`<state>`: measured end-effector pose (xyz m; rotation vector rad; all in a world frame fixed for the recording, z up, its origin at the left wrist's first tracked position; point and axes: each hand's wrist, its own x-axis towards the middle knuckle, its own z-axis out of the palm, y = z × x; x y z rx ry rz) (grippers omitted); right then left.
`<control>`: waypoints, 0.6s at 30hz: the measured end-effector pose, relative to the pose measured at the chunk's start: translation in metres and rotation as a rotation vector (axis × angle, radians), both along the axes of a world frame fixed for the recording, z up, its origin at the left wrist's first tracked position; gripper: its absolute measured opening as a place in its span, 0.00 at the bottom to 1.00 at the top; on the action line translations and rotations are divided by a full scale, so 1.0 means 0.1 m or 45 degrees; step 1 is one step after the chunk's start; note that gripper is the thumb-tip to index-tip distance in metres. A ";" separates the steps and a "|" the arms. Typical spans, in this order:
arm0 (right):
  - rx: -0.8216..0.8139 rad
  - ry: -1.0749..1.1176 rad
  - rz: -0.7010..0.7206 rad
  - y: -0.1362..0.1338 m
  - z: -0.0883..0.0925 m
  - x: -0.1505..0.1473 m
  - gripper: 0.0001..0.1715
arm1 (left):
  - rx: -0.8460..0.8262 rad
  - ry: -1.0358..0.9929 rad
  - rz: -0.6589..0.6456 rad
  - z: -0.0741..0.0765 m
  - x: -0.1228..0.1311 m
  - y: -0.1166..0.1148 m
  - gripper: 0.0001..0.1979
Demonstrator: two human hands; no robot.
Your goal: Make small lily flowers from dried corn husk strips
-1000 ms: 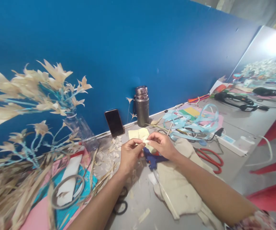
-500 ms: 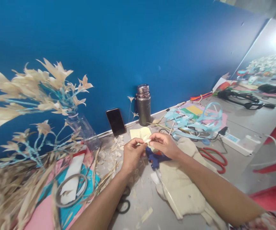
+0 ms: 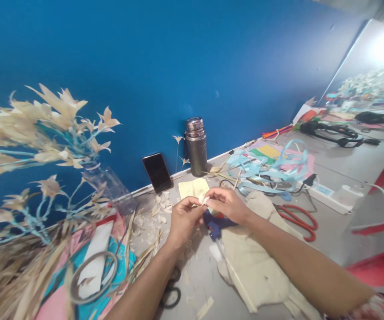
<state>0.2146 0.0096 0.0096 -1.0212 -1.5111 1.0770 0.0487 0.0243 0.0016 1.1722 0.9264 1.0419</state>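
My left hand (image 3: 183,218) and my right hand (image 3: 227,203) meet over the grey table (image 3: 341,164), both pinching one small pale petal piece (image 3: 203,198) between their fingertips. Just below the hands lies a blue glue gun (image 3: 215,223) on a cream cloth (image 3: 255,258). A pale yellow paper sheet (image 3: 192,187) lies right behind the hands. Loose cream petal cuttings (image 3: 152,215) are scattered to the left of my left hand.
A clear bottle (image 3: 112,186) holds blue stems with cream paper leaves (image 3: 45,120) at left. A phone (image 3: 157,172) and a steel flask (image 3: 195,146) stand against the blue wall. Light blue ribbon (image 3: 268,166), red scissors (image 3: 296,218), a power strip (image 3: 328,195), black scissors (image 3: 170,291) and a tape roll (image 3: 93,275) lie around.
The hands stay together on the petal piece, with only slight finger movement. The view has shifted a little to the right.
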 end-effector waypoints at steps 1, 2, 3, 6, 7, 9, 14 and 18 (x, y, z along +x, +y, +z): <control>0.003 -0.012 -0.008 0.00 0.00 0.00 0.11 | 0.004 0.007 -0.005 0.00 0.00 0.00 0.12; 0.006 -0.023 -0.012 0.00 0.01 -0.01 0.11 | 0.008 0.007 -0.005 0.01 0.01 -0.01 0.12; 0.008 -0.032 -0.011 -0.01 0.01 -0.01 0.11 | 0.009 0.002 -0.005 0.01 0.01 -0.01 0.12; 0.000 -0.038 -0.017 -0.01 0.01 -0.02 0.08 | 0.003 -0.021 -0.001 0.02 0.01 -0.02 0.12; -0.004 -0.035 -0.023 -0.01 0.01 -0.03 0.07 | -0.002 -0.028 -0.002 0.01 0.01 -0.02 0.12; -0.009 -0.025 -0.026 -0.02 0.02 -0.04 0.06 | -0.008 -0.034 -0.013 0.01 0.00 -0.02 0.12; -0.031 0.000 -0.018 -0.02 0.04 -0.05 0.05 | -0.012 -0.039 -0.039 0.01 -0.01 -0.02 0.13; -0.044 0.023 0.015 -0.03 0.05 -0.02 0.13 | 0.032 -0.019 -0.052 0.02 -0.02 -0.01 0.13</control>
